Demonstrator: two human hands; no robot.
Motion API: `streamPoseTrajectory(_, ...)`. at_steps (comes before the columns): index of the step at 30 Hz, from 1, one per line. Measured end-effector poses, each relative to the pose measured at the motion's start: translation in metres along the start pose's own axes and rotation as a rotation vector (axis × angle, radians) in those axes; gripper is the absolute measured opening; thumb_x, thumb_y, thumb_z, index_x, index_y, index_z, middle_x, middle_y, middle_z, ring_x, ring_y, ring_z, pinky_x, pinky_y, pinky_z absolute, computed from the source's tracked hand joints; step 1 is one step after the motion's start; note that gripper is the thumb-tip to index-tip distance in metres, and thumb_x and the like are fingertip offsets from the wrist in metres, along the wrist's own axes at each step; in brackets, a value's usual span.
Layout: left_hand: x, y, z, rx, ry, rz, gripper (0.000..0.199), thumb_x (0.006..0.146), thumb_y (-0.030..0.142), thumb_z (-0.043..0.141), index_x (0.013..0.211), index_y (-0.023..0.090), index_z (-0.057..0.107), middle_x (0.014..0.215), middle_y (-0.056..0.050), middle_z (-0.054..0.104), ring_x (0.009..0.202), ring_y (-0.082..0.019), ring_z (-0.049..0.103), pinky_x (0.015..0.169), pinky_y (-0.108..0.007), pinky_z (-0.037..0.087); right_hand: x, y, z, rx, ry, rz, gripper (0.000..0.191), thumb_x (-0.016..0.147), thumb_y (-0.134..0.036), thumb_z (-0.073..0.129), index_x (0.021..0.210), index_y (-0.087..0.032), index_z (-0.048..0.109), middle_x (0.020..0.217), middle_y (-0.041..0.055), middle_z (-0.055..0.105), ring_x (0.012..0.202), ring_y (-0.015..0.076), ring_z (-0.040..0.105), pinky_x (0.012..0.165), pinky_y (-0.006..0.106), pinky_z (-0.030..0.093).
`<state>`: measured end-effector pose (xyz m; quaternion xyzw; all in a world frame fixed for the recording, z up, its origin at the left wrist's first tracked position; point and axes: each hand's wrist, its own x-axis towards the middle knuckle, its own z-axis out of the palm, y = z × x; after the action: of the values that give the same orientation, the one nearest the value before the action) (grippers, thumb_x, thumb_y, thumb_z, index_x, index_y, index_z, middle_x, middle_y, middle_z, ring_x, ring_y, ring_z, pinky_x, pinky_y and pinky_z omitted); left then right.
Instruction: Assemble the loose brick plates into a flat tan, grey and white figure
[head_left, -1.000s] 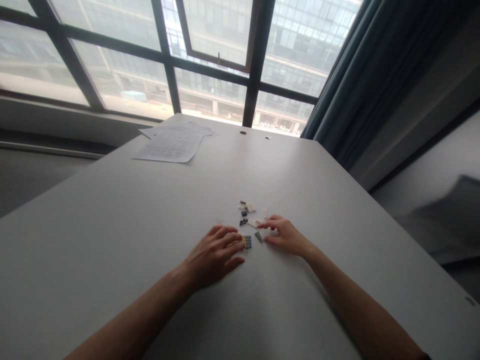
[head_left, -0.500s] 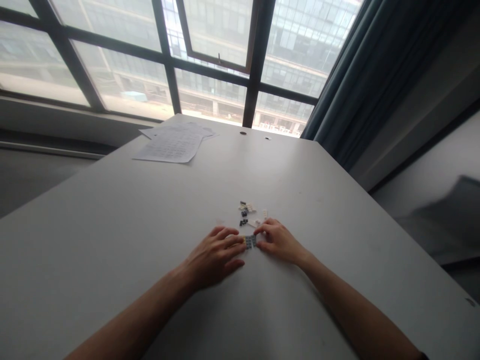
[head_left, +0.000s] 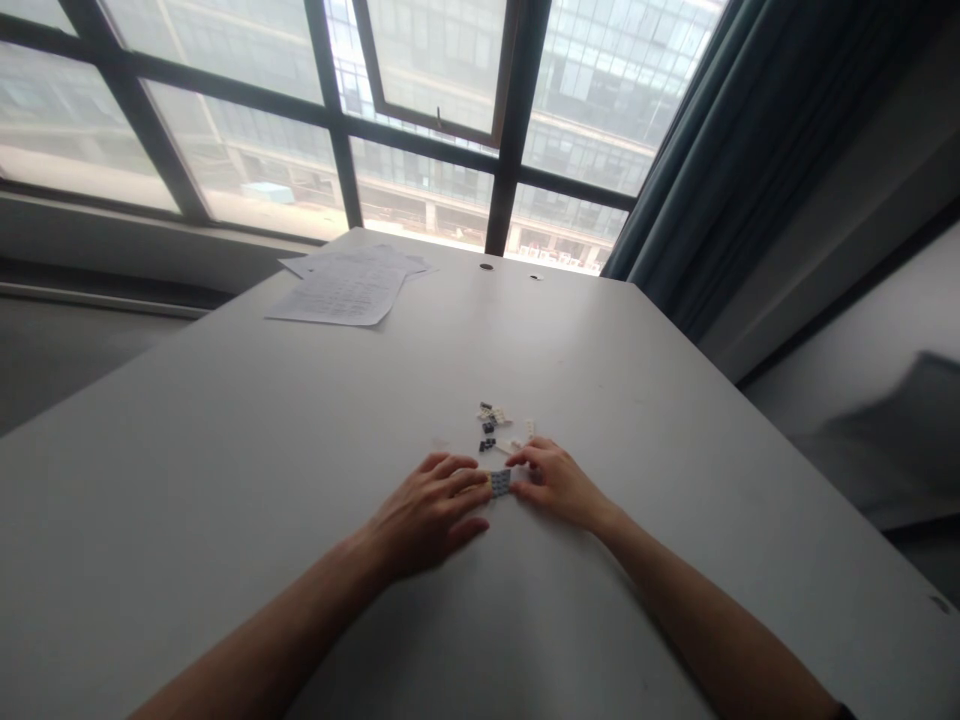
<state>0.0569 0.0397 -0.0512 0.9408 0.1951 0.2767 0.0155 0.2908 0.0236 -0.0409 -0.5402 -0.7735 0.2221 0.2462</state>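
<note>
On the white table [head_left: 300,420] lies a small flat block of studded toy bricks, with a grey section [head_left: 500,483] at its right and a narrow yellow strip beside it. My left hand [head_left: 431,510] lies over the block's left end, fingers stretched out and touching it, thumb apart. The fingers cover how far the block runs to the left. At the right end, my right hand [head_left: 553,482] is curled, with thumb and forefinger at the edges of the grey bricks. Just beyond are loose dark bricks [head_left: 488,428] and white bricks [head_left: 504,420].
Printed paper sheets [head_left: 337,290] lie at the far left of the table. Two small round spots [head_left: 487,267] mark its far edge, below a large window [head_left: 420,130]. A dark curtain [head_left: 675,210] hangs at the right.
The thin gap in the grey section has closed, and its right part sits slightly farther left. My right hand has shifted slightly; my left hand stays put.
</note>
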Motion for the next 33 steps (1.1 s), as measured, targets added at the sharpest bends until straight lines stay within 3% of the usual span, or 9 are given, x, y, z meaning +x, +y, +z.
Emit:
streamPoseTrajectory(5,0.001,-0.001,0.0,0.009,0.04,-0.009,0.023,0.088,0.031,0.057,0.108,0.022,0.063,0.106,-0.007,0.066,0.105,-0.021,0.057,0.091,-0.037,0.043,0.003,0.009,-0.002,-0.005,0.157,0.078,0.026,0.078,-0.017,0.063,0.103,-0.022,0.067,0.094,0.004,0.061,0.09,0.0174,0.056,0.082,0.031,0.046)
streamPoseTrajectory(12,-0.001,-0.002,0.002,0.001,0.066,-0.026,0.02,0.087,0.029,0.058,0.106,0.023,0.063,0.105,-0.006,0.066,0.105,-0.021,0.056,0.091,-0.038,0.042,0.008,0.024,-0.015,-0.088,0.255,0.124,0.024,0.079,-0.017,0.061,0.102,-0.019,0.068,0.096,0.0056,0.061,0.084,0.0172,0.056,0.082,0.032,0.046)
streamPoseTrajectory(17,-0.001,-0.001,0.0,-0.006,0.063,-0.035,0.019,0.088,0.029,0.058,0.105,0.022,0.064,0.106,-0.006,0.066,0.104,-0.021,0.056,0.091,-0.037,0.042,0.012,0.039,-0.019,-0.182,0.197,0.169,0.039,0.082,-0.017,0.057,0.12,-0.018,0.061,0.106,0.0088,0.059,0.091,0.0189,0.055,0.089,0.033,0.043)
streamPoseTrajectory(23,0.0,-0.002,0.001,-0.008,0.067,-0.039,0.019,0.087,0.029,0.058,0.105,0.023,0.064,0.105,-0.006,0.066,0.104,-0.021,0.056,0.091,-0.037,0.042,0.019,0.041,-0.011,-0.281,0.166,0.161,0.043,0.088,-0.026,0.053,0.13,-0.019,0.055,0.108,0.0117,0.057,0.104,0.0224,0.052,0.095,0.034,0.039)
streamPoseTrajectory(33,-0.002,-0.002,0.003,0.001,0.06,-0.046,0.019,0.087,0.029,0.058,0.105,0.023,0.064,0.105,-0.005,0.066,0.105,-0.021,0.055,0.092,-0.037,0.041,0.02,0.039,-0.015,-0.261,0.144,0.151,0.021,0.083,-0.027,0.06,0.102,-0.018,0.065,0.101,0.0076,0.059,0.097,0.0185,0.054,0.09,0.029,0.039)
